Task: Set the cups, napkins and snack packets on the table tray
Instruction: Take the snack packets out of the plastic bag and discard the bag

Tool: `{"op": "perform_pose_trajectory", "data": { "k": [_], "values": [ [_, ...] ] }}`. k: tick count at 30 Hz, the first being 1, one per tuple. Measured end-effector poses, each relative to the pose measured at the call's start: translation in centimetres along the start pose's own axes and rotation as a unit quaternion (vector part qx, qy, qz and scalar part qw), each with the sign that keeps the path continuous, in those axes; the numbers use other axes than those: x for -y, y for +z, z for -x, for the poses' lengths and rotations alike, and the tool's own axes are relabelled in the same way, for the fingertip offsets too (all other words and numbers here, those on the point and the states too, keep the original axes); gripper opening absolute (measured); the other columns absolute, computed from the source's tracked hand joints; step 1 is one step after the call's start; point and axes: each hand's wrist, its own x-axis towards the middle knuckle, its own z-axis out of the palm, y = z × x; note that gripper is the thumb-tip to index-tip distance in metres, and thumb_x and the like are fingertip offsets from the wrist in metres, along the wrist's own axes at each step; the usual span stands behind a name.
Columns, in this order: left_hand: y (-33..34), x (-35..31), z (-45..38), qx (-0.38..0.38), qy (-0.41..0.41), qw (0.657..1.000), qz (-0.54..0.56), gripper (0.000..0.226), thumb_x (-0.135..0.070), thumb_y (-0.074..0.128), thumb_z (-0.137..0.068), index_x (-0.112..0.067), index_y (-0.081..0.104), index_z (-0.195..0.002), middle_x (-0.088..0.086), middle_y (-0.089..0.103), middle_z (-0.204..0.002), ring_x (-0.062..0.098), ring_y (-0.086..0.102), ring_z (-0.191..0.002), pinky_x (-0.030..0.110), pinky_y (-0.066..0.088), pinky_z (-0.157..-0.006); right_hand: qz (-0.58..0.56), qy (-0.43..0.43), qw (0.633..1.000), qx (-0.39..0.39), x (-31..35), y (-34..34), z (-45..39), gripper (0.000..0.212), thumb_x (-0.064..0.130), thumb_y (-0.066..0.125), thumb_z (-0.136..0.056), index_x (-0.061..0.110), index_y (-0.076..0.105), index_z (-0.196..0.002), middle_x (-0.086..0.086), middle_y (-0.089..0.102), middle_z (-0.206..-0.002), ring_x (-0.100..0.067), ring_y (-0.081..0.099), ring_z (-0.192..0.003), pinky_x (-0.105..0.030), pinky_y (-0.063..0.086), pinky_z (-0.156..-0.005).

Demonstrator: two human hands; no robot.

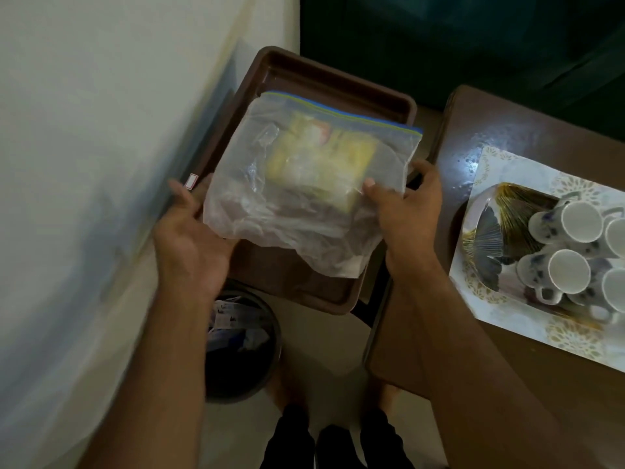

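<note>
**Zip bag of snack packets held over brown tray**

To the left, a broad pale wall (pixel 84 147), smooth and matte, blurred with bluish smears. At the right, a dark brown wooden table (pixel 507 350), glossy enough to throw back a bright spot of light near its far edge. Between wall and table, a brown plastic tray (pixel 324 79), rectangular with rounded corners and a raised rim, smooth inside, a small white sticker at its left edge. Above the tray, a clear zip bag (pixel 304 204), soft and crinkled, closed along the top by a blue-and-green seal strip; inside, yellow snack packets (pixel 321 157), flat and rectangular, seen hazily through the film. On the table, a pale patterned placemat (pixel 490 164) with lacy gold motifs, and on it a shiny platter (pixel 500 225) ribbed with gold and dark fan shapes. Crowded on the platter, glazed white cups (pixel 569 270) with blue speckled flowers and small handles, round rims upward. On the floor below the tray, a round dark bin (pixel 243 350) with crumpled wrappers inside.

Left hand (pixel 189 238) curled around the bag's lower left edge, thumb lying along the tray's rim. Right hand (pixel 406 211) pinching the bag's right side, thumb on top, fingers tucked behind. Napkins not made out.
</note>
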Motion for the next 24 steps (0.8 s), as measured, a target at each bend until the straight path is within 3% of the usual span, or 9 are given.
{"op": "perform_pose_trajectory", "data": {
  "k": [4, 6, 8, 12, 14, 16, 18, 20, 24],
  "values": [
    [1.1, -1.7, -2.1, -0.064, 0.024, 0.984, -0.163, 0.022, -0.025, 0.067, -0.095, -0.019, 0.064, -0.117, 0.004, 0.074, -0.112, 0.019, 0.076, -0.094, 0.041, 0.061, -0.081, -0.018, -0.039, 0.998, 0.038, 0.4, -0.3, -0.1, 0.068, 0.012, 0.080, -0.085, 0.019, 0.042, -0.141, -0.009, 0.069, -0.113, -0.005, 0.075, -0.081, -0.022, 0.061, -0.066],
    [1.5, -2.1, -2.6, -0.071, 0.046, 0.967, -0.241, 0.056, -0.003, 0.067, -0.088, -0.032, 0.052, -0.134, 0.012, 0.068, -0.124, 0.019, 0.076, -0.092, 0.039, 0.062, -0.075, -0.010, -0.074, 0.996, 0.057, 0.6, -0.4, 0.2, 0.068, 0.010, 0.077, -0.088, 0.024, 0.038, -0.142, -0.010, 0.070, -0.114, -0.009, 0.076, -0.079, -0.024, 0.062, -0.066],
    [1.6, -2.7, -2.8, -0.010, 0.059, 0.955, -0.292, 0.077, 0.010, 0.062, -0.079, -0.041, 0.046, -0.135, 0.020, 0.072, -0.117, 0.025, 0.076, -0.091, 0.041, 0.064, -0.073, -0.001, -0.110, 0.992, 0.068, 0.7, -0.8, 0.2, 0.063, 0.008, 0.072, -0.091, 0.025, 0.039, -0.143, -0.008, 0.072, -0.112, -0.016, 0.077, -0.084, -0.032, 0.065, -0.071],
    [1.0, -2.9, -2.8, 0.070, 0.103, 0.897, -0.424, 0.081, 0.025, 0.065, -0.066, -0.030, 0.071, -0.126, -0.006, 0.079, -0.111, 0.012, 0.075, -0.107, 0.034, 0.064, -0.089, 0.061, -0.147, 0.981, 0.108, 0.9, -1.8, -0.7, 0.037, 0.009, 0.070, -0.095, 0.017, 0.067, -0.131, -0.002, 0.069, -0.129, -0.020, 0.067, -0.121, -0.046, 0.059, -0.098],
    [1.0, -2.6, -2.6, 0.054, 0.130, 0.876, -0.462, 0.085, 0.027, 0.071, -0.065, -0.025, 0.071, -0.131, -0.005, 0.076, -0.121, 0.009, 0.072, -0.112, 0.027, 0.060, -0.095, 0.117, -0.142, 0.969, 0.162, 1.0, -2.3, -0.9, 0.049, 0.022, 0.081, -0.087, 0.018, 0.067, -0.134, 0.003, 0.066, -0.132, -0.013, 0.061, -0.126, -0.035, 0.054, -0.107],
    [1.2, -2.5, -2.5, 0.025, 0.148, 0.856, -0.495, 0.084, 0.023, 0.077, -0.065, -0.022, 0.068, -0.135, -0.002, 0.074, -0.125, 0.011, 0.071, -0.112, 0.027, 0.059, -0.098, 0.188, -0.145, 0.949, 0.207, 0.9, -2.8, -1.2, 0.080, 0.028, 0.092, -0.074, 0.015, 0.057, -0.145, 0.002, 0.058, -0.131, -0.010, 0.056, -0.125, -0.014, 0.047, -0.105],
    [1.3, -2.6, -2.4, -0.013, 0.176, 0.822, -0.542, 0.072, 0.013, 0.083, -0.067, -0.022, 0.072, -0.129, -0.001, 0.074, -0.120, 0.015, 0.071, -0.108, 0.036, 0.059, -0.101, 0.270, -0.166, 0.921, 0.226, 1.0, -3.0, -1.5, 0.096, 0.024, 0.097, -0.065, 0.011, 0.051, -0.149, 0.002, 0.049, -0.124, -0.016, 0.052, -0.123, -0.016, 0.044, -0.104],
    [1.7, -2.9, -2.0, -0.038, 0.236, 0.785, -0.572, 0.048, -0.001, 0.080, -0.074, -0.022, 0.079, -0.117, 0.000, 0.077, -0.110, 0.018, 0.073, -0.099, 0.037, 0.060, -0.097, 0.341, -0.193, 0.893, 0.219, 1.1, -3.2, -1.7, 0.093, 0.019, 0.098, -0.062, 0.012, 0.056, -0.145, 0.002, 0.044, -0.117, -0.026, 0.051, -0.123, -0.021, 0.042, -0.100],
    [2.6, -3.1, -0.7, -0.063, 0.342, 0.719, -0.602, 0.026, -0.013, 0.069, -0.077, -0.008, 0.081, -0.099, 0.006, 0.064, -0.103, 0.016, 0.061, -0.096, 0.001, 0.043, -0.075, 0.399, -0.306, 0.855, 0.122, 1.4, -3.7, -1.4, 0.055, 0.028, 0.096, -0.060, 0.004, 0.076, -0.105, -0.005, 0.048, -0.105, -0.036, 0.052, -0.111, -0.019, 0.028, -0.082]
  ]
}}
